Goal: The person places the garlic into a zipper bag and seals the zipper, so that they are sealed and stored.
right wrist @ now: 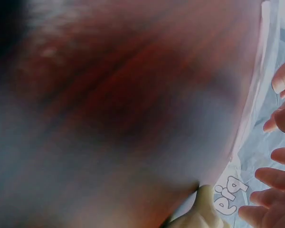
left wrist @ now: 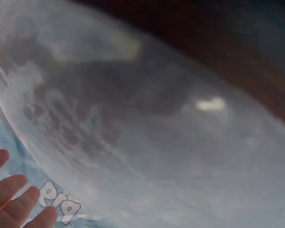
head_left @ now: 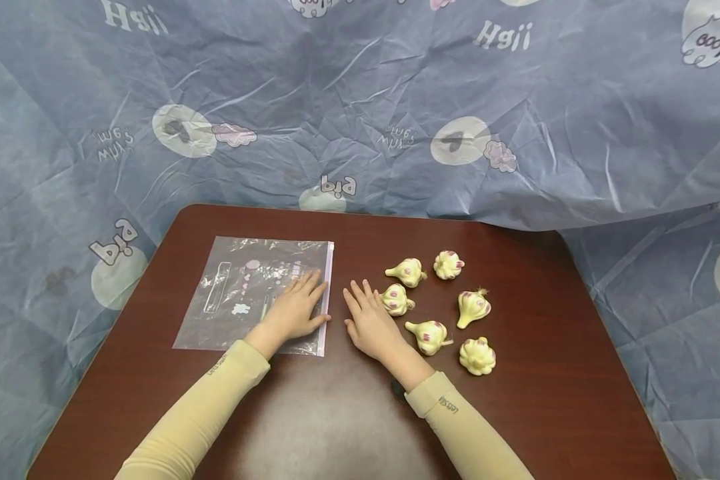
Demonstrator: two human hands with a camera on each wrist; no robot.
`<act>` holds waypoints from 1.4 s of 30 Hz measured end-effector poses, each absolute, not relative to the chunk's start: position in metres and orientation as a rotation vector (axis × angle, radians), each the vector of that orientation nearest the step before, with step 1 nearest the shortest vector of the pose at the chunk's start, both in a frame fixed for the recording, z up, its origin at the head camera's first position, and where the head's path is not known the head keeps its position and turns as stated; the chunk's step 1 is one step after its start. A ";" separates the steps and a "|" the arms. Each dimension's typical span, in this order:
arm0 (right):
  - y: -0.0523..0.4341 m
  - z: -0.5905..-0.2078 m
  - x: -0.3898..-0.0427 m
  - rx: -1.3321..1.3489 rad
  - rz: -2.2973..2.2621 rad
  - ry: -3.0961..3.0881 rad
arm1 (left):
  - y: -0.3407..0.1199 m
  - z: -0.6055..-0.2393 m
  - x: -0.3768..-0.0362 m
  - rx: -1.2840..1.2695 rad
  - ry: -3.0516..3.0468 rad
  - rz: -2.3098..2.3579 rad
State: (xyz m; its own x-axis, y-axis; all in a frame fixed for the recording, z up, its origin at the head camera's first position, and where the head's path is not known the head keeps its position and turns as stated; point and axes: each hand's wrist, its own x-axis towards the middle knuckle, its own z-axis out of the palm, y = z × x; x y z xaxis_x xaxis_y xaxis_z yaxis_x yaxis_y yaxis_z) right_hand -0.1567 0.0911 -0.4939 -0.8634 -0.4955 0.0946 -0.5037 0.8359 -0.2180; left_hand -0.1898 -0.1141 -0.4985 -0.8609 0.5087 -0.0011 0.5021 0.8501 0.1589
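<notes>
Blue printed cloth [head_left: 516,100] draped across the whole upper frame and down both sides, creased, scattered with pale circles and cartoon shapes. Dark reddish-brown tabletop [head_left: 546,413] filling the lower centre. Clear zip bag [head_left: 240,293] lying flat at centre left, its pinkish seal strip along the right edge, faint print on its face.

Left hand [head_left: 294,312] flat on the bag's right part, fingers straight and together, pressing down and gripping nothing. Right hand [head_left: 369,321] just right of the seal strip, palm on the bare wood, fingers spread and relaxed, fingertips touching or nearly touching the nearest of six garlic bulbs [head_left: 396,299] — cannot tell which. Other five bulbs spread loosely to the right at centre frame.

For doing this well, likely best to keep the bag pinned flat near the seal so the mouth can be found and parted cleanly, and to take the nearest bulb first — round, prone to rolling.

Readable on the cloth: "Hgii" twice near the top, "big" upside down above the tabletop's far edge and at the left. Small dark lettering on both sleeves [head_left: 216,393], too small to read. Bag print illegible.
</notes>
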 end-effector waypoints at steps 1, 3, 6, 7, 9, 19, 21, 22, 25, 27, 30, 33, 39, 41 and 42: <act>0.091 -0.495 -0.156 0.817 0.367 -2.976 | -0.114 -0.499 -0.190 0.812 2.974 0.241; 0.091 -0.496 -0.156 0.826 0.356 -2.979 | -0.112 -0.499 -0.190 0.810 2.965 0.255; 0.090 -0.498 -0.155 0.830 0.354 -2.990 | -0.110 -0.501 -0.189 0.801 2.960 0.253; 0.089 -0.499 -0.154 0.830 0.360 -2.993 | -0.109 -0.501 -0.189 0.801 2.959 0.249; 0.089 -0.499 -0.153 0.833 0.360 -3.003 | -0.108 -0.502 -0.188 0.789 2.961 0.236; 0.089 -0.503 -0.150 0.848 0.369 -2.974 | -0.103 -0.512 -0.182 0.626 2.916 0.236; 0.089 -0.504 -0.150 0.846 0.378 -2.963 | -0.101 -0.512 -0.181 0.587 2.891 0.267; 0.089 -0.504 -0.150 0.846 0.377 -2.964 | -0.100 -0.512 -0.181 0.570 2.879 0.279; 0.089 -0.504 -0.150 0.848 0.373 -2.964 | -0.099 -0.511 -0.180 0.541 2.858 0.311; 0.089 -0.504 -0.149 0.847 0.368 -2.966 | -0.099 -0.512 -0.181 0.530 2.842 0.325; 0.088 -0.503 -0.149 0.845 0.358 -2.968 | -0.100 -0.511 -0.181 0.523 2.818 0.356; 0.088 -0.503 -0.149 0.844 0.355 -2.976 | -0.101 -0.510 -0.182 0.512 2.792 0.398; 0.085 -0.502 -0.149 0.865 0.359 -2.989 | -0.105 -0.508 -0.184 0.486 2.783 0.493; 0.083 -0.501 -0.150 0.880 0.349 -2.988 | -0.107 -0.510 -0.185 0.485 2.793 0.512; 0.082 -0.501 -0.151 0.891 0.339 -2.991 | -0.108 -0.510 -0.185 0.485 2.794 0.516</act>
State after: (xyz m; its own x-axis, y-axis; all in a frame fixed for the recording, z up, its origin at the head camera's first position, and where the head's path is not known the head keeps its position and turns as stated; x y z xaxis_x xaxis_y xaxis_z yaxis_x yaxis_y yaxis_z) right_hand -0.1507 0.0822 -0.5011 -0.8388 -0.5408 0.0635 -0.5413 0.8155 -0.2048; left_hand -0.1848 -0.1080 -0.5101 -0.9109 0.3665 -0.1896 0.2746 0.8814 0.3842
